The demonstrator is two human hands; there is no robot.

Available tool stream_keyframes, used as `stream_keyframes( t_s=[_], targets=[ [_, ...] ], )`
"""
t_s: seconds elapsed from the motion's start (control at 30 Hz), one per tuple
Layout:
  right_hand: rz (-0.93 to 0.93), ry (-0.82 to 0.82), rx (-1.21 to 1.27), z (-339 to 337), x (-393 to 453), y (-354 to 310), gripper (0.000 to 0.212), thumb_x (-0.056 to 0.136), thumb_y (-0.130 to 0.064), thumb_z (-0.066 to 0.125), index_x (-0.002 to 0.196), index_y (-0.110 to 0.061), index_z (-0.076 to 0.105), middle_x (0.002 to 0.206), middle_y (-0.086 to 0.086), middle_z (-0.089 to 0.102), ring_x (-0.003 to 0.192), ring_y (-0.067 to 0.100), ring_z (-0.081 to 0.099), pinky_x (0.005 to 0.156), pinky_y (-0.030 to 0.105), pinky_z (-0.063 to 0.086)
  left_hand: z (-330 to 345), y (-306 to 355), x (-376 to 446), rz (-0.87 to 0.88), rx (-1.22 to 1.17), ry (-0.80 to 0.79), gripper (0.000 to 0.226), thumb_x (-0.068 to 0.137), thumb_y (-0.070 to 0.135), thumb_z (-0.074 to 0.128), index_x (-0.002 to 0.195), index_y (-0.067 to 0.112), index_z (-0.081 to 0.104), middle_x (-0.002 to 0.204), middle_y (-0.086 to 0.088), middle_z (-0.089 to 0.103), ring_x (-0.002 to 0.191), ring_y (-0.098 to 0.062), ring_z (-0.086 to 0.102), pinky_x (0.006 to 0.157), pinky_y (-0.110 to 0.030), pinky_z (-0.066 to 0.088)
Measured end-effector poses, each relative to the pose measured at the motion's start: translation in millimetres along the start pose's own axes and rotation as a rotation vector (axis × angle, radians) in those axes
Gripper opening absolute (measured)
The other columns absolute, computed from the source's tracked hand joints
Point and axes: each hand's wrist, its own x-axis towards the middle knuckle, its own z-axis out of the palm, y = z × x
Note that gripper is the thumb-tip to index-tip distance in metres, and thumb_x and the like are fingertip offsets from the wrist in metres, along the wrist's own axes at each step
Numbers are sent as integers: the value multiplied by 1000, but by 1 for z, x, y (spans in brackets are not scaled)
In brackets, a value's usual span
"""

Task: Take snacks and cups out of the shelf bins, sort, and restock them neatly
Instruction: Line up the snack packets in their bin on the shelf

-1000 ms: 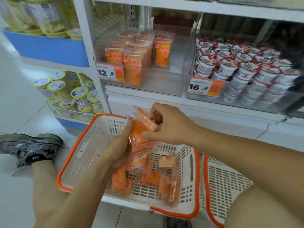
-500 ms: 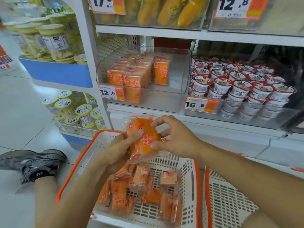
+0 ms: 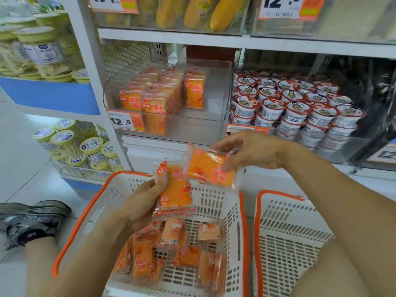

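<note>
Packets (image 3: pixel 171 256) lie loose in the basket (image 3: pixel 236 213) nearest the person, with a second basket (image 3: pixel 287 228) just beside it on the right. Above them the left hand (image 3: pixel 139 202) has its grip clamped on a small stack of packets (image 3: pixel 174 189), thumb pressed to the top one, while the right hand (image 3: pixel 250 153) pinches a single packet (image 3: pixel 209 168) by its upper edge, tilted and just touching the stack's corner. Beyond, the clear bin (image 3: pixel 216 116) on the shelf holds upright rows of the same snack on its left side, with bare floor showing on its right; cups (image 3: pixel 295 106) fill the neighbouring bin. The likely next step is setting the single packet onto the stack or into the bin. The wrappers look slick, so the stack could fan out and slip back into the basket if the thumb loosens, and a packet pushed in crooked could topple the standing rows.
</note>
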Motion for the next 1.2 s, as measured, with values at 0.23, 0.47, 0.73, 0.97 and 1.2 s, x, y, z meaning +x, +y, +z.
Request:
stream_keyframes(
  t_s=[0.23, 0.47, 0.73, 0.97, 1.2],
  targets=[
    [-28, -118, -233, 10, -1, 0, 43, 68, -3, 90, 106, -13, 73, 112, 1, 73, 86, 9, 69, 86, 32, 57, 12, 0, 5, 33, 255, -72, 113, 40, 71, 87, 126, 5, 55, 114, -14, 73, 103, -29, 71, 77, -32, 60],
    [-224, 94, -101, 25, 10, 1, 37, 65, -13, 94, 96, -19, 75, 99, -3, 76, 93, 13, 72, 81, 25, 59, 26, 3, 10, 163, 482, -95, 108, 51, 72, 84, 134, 12, 51, 122, -10, 70, 111, -31, 68, 97, -54, 53],
    [-398, 295, 25, 36, 25, 6, 20, 75, -18, 87, 88, -14, 73, 90, 0, 75, 85, 4, 70, 77, 19, 55, 36, 2, 10, 168, 349, -73, 108, 50, 75, 79, 129, 7, 53, 122, -10, 70, 114, -27, 67, 93, -38, 56],
    [-260, 161, -144, 32, 26, 8, 33, 69, -37, 87, 83, -17, 65, 107, 1, 73, 105, 9, 68, 99, 35, 54, 38, 4, 8, 4, 187, -107, 99, 51, 40, 97, 132, 4, 52, 120, -18, 70, 110, -37, 68, 89, -44, 58],
    [-14, -118, -227, 24, 10, 7, 70, 74, -29, 87, 134, -27, 52, 134, -7, 53, 123, 18, 57, 99, 36, 55, 39, 7, 5, -16, 328, -225, 75, 69, 28, 81, 134, 7, 50, 124, -14, 68, 115, -32, 66, 97, -44, 53]
  ],
)
